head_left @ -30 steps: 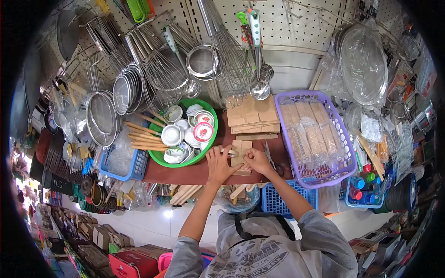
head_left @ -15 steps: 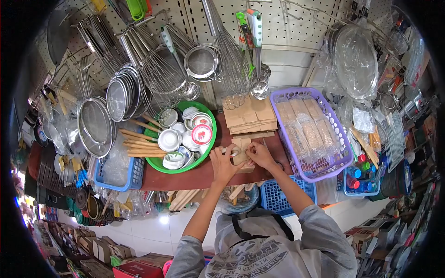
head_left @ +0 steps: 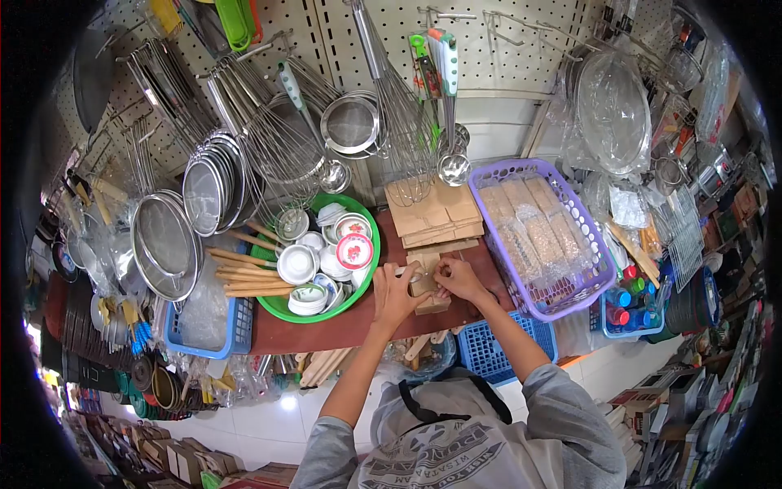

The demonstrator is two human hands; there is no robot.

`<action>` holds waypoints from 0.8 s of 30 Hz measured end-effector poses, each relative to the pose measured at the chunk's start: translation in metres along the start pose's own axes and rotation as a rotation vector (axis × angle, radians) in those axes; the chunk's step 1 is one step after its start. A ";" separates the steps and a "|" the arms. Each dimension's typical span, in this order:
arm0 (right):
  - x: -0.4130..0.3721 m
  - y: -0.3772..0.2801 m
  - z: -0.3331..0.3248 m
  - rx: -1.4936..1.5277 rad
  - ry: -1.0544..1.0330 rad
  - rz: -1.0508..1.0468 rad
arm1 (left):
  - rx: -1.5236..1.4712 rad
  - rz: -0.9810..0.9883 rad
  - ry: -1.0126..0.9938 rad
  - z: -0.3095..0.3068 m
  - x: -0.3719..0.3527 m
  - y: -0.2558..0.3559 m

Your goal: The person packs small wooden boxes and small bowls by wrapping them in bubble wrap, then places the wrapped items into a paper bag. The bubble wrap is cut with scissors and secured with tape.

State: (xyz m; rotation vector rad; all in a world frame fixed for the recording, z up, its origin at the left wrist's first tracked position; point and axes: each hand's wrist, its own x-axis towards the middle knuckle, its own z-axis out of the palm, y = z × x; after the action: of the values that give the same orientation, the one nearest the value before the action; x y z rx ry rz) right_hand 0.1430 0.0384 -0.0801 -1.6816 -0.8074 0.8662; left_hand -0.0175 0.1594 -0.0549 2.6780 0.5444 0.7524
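Note:
A small brown cardboard box [head_left: 432, 306] lies on the dark red tabletop [head_left: 281, 332], between my two hands. My left hand [head_left: 393, 295] is curled at the box's left side, its fingers round what looks like a roll of clear tape [head_left: 415, 275]. On the right side of the box, my right hand [head_left: 461, 279] has its fingertips pinched together close to the top face. What they pinch is too small to make out. Just behind the box is a stack of flat brown cardboard [head_left: 436, 222].
To the right stands a purple basket [head_left: 604, 281] of bubble-wrapped packs. A green basin [head_left: 303, 317] at left holds small bowls and wooden-handled strainers. Whisks [head_left: 397, 122] and ladles hang low over the cardboard. Blue baskets [head_left: 238, 326] flank the table's front edge.
The view has shifted slightly. My right hand stays pinched at the box, and my left hand keeps its hold on the roll, which now shows less of its ring.

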 end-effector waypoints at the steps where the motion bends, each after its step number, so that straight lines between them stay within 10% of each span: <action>1: 0.000 0.001 -0.001 0.014 -0.007 0.013 | 0.005 0.011 0.008 0.000 -0.001 0.000; 24: 0.010 0.017 -0.009 0.073 -0.091 0.065 | 0.099 0.005 0.042 0.002 -0.009 0.021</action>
State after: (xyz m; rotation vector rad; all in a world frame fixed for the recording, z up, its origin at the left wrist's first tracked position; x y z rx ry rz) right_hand 0.1574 0.0383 -0.0960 -1.6214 -0.7768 1.0117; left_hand -0.0183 0.1368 -0.0527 2.7604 0.6006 0.8050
